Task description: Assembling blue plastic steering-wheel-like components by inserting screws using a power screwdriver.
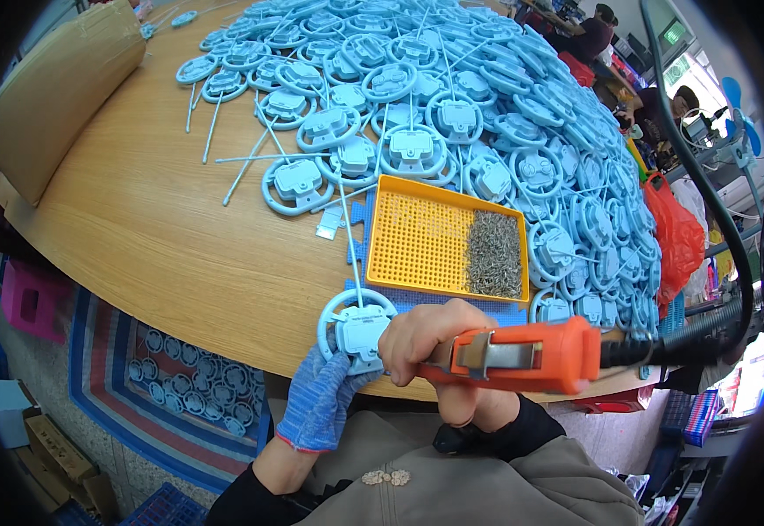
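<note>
My left hand (322,399), in a blue knitted glove, grips a light-blue plastic wheel-shaped part (363,331) at the table's near edge. This part has a round rim, a boxy middle and a long thin stem pointing away from me. Bare and wrapped round an orange power screwdriver (535,355), my right hand (430,340) is just right of the part. The tool's tip is hidden behind my fingers, so contact with the part cannot be seen. Beyond my hands lies a yellow perforated tray (413,241), with many small metal screws (496,254) heaped at its right end.
A big pile of similar light-blue parts (413,149) covers the table's far and right side. Cardboard (67,96) stands at left. More parts fill a striped bag (106,394) on the floor. A black cable (706,180) arches on the right, near a red bag (675,237). People sit farther back.
</note>
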The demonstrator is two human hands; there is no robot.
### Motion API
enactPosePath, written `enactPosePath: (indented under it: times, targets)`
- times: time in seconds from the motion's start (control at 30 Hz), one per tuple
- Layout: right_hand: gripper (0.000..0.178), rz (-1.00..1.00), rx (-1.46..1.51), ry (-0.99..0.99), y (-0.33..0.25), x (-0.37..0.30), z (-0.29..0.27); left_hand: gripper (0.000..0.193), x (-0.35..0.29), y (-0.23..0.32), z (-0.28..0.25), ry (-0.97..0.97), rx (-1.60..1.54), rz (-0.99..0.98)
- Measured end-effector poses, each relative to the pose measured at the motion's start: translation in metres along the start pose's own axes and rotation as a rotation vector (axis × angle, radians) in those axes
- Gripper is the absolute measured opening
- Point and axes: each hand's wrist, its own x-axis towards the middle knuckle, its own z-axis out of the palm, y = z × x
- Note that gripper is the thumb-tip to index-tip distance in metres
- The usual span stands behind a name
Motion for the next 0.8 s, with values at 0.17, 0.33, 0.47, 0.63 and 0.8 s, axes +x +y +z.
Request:
enactPosePath:
  times: [0.17, 0.33, 0.47, 0.63, 0.8]
  targets:
    - [0.06, 0.065, 0.186, 0.065, -0.003, 0.004, 0.001, 0.047, -0.017, 0.004, -0.018, -0.03, -0.008, 0.103]
    - [0.064, -0.197, 0.139, 0.211, 0.001, 0.034, -0.027, 0.05, -0.071, 0.021, -0.094, 0.17, -0.235, 0.422]
    - [0.067, -0.233, -0.022, 0.341, 0.008, 0.053, -0.056, 0.061, -0.096, 0.011, -0.125, 0.224, -0.221, 0.004]
    - [0.064, -0.203, -0.049, 0.428, 0.02, 0.067, -0.079, 0.043, -0.039, 0.058, -0.077, -0.101, 0.842, 0.303]
    - [0.065, -0.159, -0.044, 0.489, 0.025, 0.067, -0.097, 0.045, 0.136, 0.155, 0.011, -0.042, 1.575, 1.224]
